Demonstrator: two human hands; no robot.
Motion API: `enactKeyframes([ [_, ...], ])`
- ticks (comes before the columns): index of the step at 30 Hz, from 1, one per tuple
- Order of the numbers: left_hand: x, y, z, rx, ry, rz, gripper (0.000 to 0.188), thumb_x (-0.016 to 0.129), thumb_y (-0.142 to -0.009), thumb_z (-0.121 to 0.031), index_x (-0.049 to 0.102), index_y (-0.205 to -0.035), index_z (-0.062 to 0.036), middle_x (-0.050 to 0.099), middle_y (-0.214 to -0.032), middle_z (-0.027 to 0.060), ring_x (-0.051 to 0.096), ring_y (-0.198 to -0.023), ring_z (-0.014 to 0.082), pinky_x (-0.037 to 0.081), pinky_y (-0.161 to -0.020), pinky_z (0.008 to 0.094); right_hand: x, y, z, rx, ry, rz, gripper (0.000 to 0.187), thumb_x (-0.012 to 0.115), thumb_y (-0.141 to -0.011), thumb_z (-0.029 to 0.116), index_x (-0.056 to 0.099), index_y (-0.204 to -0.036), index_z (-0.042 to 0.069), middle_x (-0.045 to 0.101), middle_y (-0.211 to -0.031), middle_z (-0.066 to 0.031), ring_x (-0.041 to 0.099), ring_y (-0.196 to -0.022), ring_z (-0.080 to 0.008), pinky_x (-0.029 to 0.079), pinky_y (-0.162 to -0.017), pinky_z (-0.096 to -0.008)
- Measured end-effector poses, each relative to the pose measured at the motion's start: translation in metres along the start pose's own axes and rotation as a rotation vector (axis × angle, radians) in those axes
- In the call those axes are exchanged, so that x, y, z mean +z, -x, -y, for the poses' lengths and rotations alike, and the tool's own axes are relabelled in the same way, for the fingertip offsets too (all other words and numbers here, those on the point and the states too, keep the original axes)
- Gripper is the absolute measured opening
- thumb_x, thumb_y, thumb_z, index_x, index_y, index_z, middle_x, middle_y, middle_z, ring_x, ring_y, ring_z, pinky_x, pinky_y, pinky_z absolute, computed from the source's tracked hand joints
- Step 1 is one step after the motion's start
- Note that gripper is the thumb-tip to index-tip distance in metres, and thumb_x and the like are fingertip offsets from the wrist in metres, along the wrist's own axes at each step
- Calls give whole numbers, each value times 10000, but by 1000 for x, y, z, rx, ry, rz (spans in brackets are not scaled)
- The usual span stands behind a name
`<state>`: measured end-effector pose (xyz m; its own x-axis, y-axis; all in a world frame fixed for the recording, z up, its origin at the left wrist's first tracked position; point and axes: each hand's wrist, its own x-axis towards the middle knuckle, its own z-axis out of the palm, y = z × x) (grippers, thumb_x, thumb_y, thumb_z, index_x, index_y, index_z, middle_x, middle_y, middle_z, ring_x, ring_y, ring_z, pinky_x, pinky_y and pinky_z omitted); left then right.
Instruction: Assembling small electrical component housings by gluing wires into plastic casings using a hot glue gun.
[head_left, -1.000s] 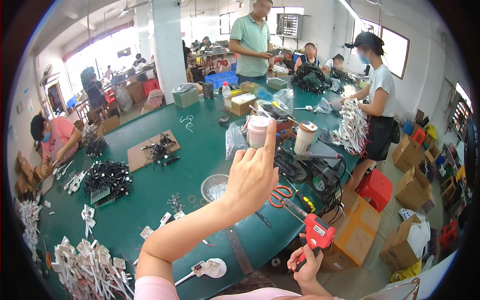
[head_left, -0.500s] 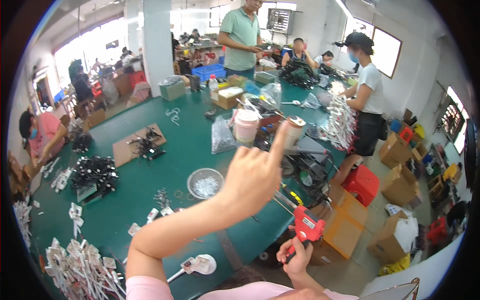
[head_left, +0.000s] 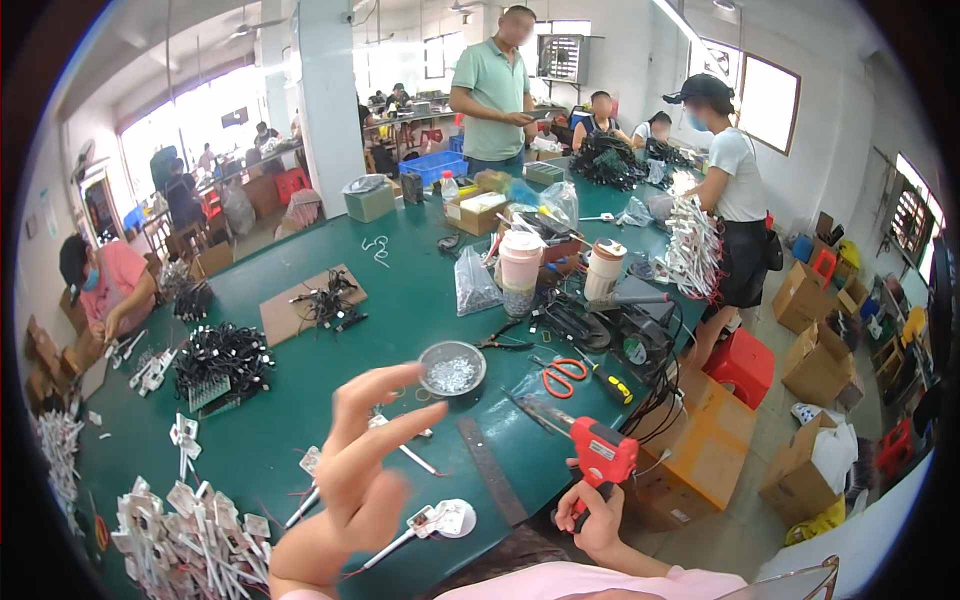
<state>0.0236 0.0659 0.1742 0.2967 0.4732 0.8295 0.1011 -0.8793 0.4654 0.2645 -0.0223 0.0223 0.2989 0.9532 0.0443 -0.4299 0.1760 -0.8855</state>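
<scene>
My right hand is closed round the grip of a red pistol-shaped tool with a thin tip; its exact kind is unclear. The tool points up and left at the table's right edge. Over the near part of the table, my left hand is raised, fingers apart and slightly blurred, holding nothing. Beside it lies a white round-headed lamp part with a stem. Beyond the left fingers stands a metal bowl of small shiny pieces. A heap of white stemmed parts lies at the near left.
On the green table are a dark flat strip, red-handled scissors, a yellow-black screwdriver, pliers, black cable piles and a pink cup. Cartons stand at right. Other people work around the table.
My left hand has drawn back toward me from the tall cups, its pointing finger no longer stretched at them. The red tool stays in my right hand. The view has shifted slightly.
</scene>
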Motion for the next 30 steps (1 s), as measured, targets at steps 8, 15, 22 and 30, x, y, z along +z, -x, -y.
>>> enactKeyframes([
  [8, -26, 40, -89, -35, 458, -205, 729, 486, -878, -564, 148, -1495, -373, -33, -1581, 100, 293, -1368, 226, 413, -904, 417, 43, 4, -12, 157, 57, 160, 389, 477, -915, 141, 443, -1241, -68, 552, -565, -132, 457, -388, -155, 385, -402, -268],
  [15, -66, 39, -87, -15, 758, 210, 459, 272, -999, -470, 279, -1452, -395, -85, -1580, 18, 135, -1434, 298, 271, -1033, 582, 55, 4, -28, 202, -15, 224, 369, 539, -922, 155, 481, -1236, -29, 571, -600, -113, 510, -437, -141, 407, -429, -258],
  [22, -59, 58, -82, -41, 750, 12, 608, 392, -922, -542, 190, -1475, -389, -63, -1581, 42, 242, -1376, 265, 376, -929, 512, 56, 0, -30, 176, 10, 224, 392, 530, -922, 152, 464, -1252, -49, 571, -600, -117, 503, -428, -139, 405, -426, -263],
  [30, -30, 55, -49, -187, 732, 15, 716, 612, -878, -404, 299, -1447, -101, 425, -1363, 185, 527, -1075, 330, 484, -779, 490, 46, -4, -25, 114, 31, 196, 413, 483, -928, 172, 424, -1243, -88, 552, -572, -127, 455, -393, -140, 405, -416, -279],
])
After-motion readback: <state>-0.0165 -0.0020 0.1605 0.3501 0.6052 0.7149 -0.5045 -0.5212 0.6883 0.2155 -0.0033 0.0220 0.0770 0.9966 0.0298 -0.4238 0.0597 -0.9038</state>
